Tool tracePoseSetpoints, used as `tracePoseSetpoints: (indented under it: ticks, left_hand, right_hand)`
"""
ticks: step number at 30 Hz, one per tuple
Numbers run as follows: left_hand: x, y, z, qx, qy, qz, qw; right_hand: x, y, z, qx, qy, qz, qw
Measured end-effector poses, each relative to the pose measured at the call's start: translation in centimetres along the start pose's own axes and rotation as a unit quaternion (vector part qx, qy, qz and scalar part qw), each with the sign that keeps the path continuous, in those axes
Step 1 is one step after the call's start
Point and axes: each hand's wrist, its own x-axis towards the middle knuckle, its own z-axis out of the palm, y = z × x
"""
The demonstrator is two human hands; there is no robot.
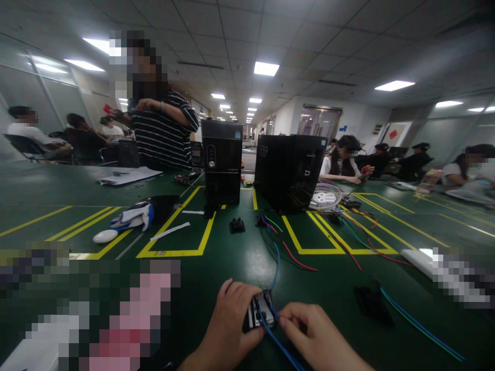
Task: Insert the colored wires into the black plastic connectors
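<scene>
My left hand (pixel 230 322) is closed around a small black block with silvery metal parts (pixel 264 313), low in the middle of the head view. Blue wires (pixel 282 349) run across the block and down toward the bottom edge; another blue wire (pixel 277 265) rises behind it. At the block's right side, my right hand (pixel 311 327) pinches a blue wire with thumb and forefinger. The wire's end at the block is too small to make out.
Two black computer towers (pixel 222 180) (pixel 290 178) stand on the green table. Around them lie a black part (pixel 237 225), a red wire (pixel 294 257), a white basket (pixel 326 197) and a blue-white glove (pixel 133 217). A black piece with wires (pixel 373 304) is at right. A person in stripes (pixel 162 134) stands opposite.
</scene>
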Motion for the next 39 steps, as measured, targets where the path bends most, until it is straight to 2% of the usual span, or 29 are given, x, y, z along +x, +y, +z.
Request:
tracePoseSetpoints:
  ticks: [7,13,19,24,27,31,35,39]
  left_hand:
    - [0.0,-0.1,0.4,-0.013,-0.014,0.005,1.0]
    - [-0.2,-0.3,0.3,-0.013,-0.025,0.027,0.999]
    - [-0.1,-0.3,0.4,-0.022,-0.02,0.023,0.999]
    - [-0.1,-0.3,0.3,-0.033,-0.018,0.031,0.999]
    - [-0.2,-0.3,0.2,-0.029,-0.018,0.033,0.999]
    - [-0.1,-0.2,0.1,-0.025,-0.024,0.027,0.999]
    - [0.1,0.0,-0.1,-0.028,-0.031,0.023,0.999]
    - [0.1,0.1,-0.2,-0.033,-0.034,0.024,0.999]
  right_hand:
    - [-0.1,-0.3,0.0,0.072,0.014,-0.005,0.997]
    - [-0.6,-0.3,0.5,0.003,0.006,-0.065,0.998]
    - [-0.6,-0.6,-0.5,-0.064,-0.028,-0.082,0.994]
    - [1.5,0.8,-1.9,-0.143,0.043,-0.129,0.98]
    - [3.5,2.3,-2.3,-0.201,0.022,-0.164,0.966]
    - [6.3,4.0,-2.4,-0.245,-0.01,-0.176,0.953]
    - [8.2,5.0,-3.0,-0.271,0.019,-0.164,0.948]
    - [8.7,5.6,-3.8,-0.283,0.049,-0.167,0.943]
